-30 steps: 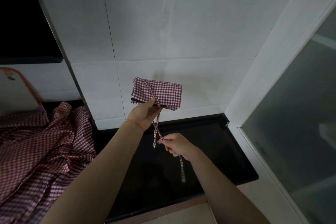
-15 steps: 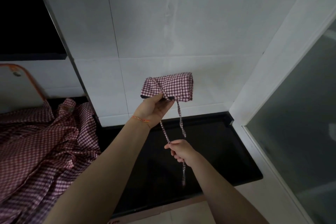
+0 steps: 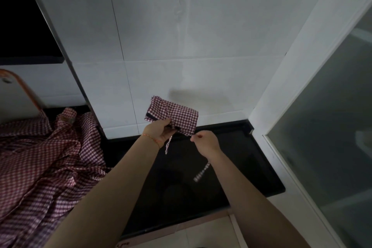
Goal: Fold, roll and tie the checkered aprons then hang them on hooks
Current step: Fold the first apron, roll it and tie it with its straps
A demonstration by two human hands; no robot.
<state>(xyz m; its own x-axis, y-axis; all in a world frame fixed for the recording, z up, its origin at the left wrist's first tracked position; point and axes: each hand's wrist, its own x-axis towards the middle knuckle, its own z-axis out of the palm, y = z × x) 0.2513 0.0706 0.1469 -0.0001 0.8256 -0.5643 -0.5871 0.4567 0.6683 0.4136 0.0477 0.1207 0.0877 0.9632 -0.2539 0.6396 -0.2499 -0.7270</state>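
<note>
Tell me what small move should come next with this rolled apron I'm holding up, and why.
Probably draw the strap in your right hand around the rolled apron toward the other strap end dangling below your left hand. The left hand grips the roll in the air, both ends hang loose, and no knot shows yet, so the roll could unwind.

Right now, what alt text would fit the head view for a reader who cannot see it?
A person's left hand grips a rolled checkered apron in front of a white tiled wall, while the right hand pinches one of its ties. More checkered aprons lie heaped on the black counter at left.
</note>
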